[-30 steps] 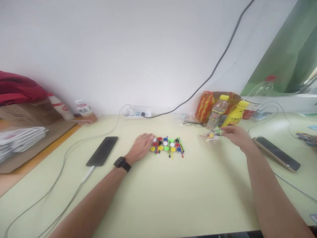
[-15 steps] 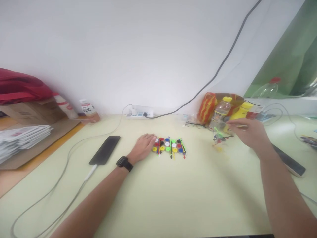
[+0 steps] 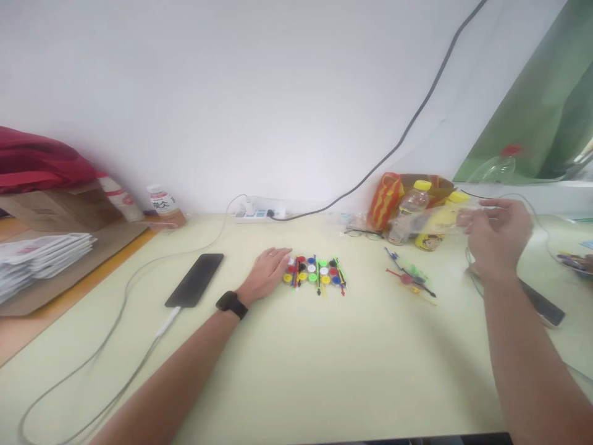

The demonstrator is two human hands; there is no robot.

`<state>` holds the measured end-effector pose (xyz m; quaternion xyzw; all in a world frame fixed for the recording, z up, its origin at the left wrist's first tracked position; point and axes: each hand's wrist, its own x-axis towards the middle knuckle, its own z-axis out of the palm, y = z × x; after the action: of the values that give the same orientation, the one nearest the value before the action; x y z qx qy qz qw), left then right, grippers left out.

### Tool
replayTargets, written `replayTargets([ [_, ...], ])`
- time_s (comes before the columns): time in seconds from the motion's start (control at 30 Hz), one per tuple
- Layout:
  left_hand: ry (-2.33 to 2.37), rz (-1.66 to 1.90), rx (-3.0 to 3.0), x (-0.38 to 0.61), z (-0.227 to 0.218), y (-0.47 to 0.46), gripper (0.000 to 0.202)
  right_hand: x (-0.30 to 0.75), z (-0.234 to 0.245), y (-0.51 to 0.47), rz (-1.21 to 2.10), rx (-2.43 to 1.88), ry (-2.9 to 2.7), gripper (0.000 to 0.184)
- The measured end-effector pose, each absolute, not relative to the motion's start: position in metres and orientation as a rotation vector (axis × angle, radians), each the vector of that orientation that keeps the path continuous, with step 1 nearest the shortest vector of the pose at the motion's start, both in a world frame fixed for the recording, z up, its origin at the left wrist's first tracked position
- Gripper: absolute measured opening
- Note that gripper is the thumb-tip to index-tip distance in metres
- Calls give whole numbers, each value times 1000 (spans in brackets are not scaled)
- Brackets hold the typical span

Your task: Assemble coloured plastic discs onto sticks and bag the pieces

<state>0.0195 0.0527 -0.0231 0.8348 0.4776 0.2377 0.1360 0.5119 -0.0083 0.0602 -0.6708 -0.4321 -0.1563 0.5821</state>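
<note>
My left hand (image 3: 267, 272) lies flat on the table with its fingers stretched out. Its fingertips touch or nearly touch the left end of a neat group of coloured round pieces and arrow-tipped sticks (image 3: 319, 270). Over the right side of the table, my right hand (image 3: 498, 232) pinches a clear plastic bag (image 3: 440, 219), blurred and stretched out to the left in front of the bottles. Below the bag, a loose heap of arrow-tipped sticks and round pieces (image 3: 412, 276) in red, blue, green, black and yellow rests on the table.
A black phone (image 3: 194, 280) on a charging cable lies left of my left hand. Another phone (image 3: 542, 303) is partly under my right forearm. Yellow-capped bottles (image 3: 414, 201), glasses (image 3: 364, 234) and a power strip (image 3: 254, 213) line the wall. White packets (image 3: 46, 256) are stacked at left.
My right hand has moved right and slightly up with the bag. The loose sticks and round pieces, blurred in the air below the bag before, now lie on the table. My left hand stays put.
</note>
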Motion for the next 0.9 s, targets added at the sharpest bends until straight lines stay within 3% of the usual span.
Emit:
replayTargets([
  [0.13,1410,840,2375,19,-18,50,56,487,45,6,-91,-1665,-1050,30],
  [0.3,1383,889,2370,19,-18,50,55,433,24,29,235,-1650,-1251,32],
  [0.5,1389,869,2372,20,-16,49,55,387,29,47,578,-1441,-1560,54],
  [0.57,1384,872,2378,20,-16,49,54,381,34,44,596,-1447,-1738,58],
  [0.8,1351,1034,2467,21,-11,49,50,415,28,5,308,-1819,-1961,28],
  [0.9,1297,1125,2574,33,-4,41,42,445,16,-11,273,-2013,-2066,24],
])
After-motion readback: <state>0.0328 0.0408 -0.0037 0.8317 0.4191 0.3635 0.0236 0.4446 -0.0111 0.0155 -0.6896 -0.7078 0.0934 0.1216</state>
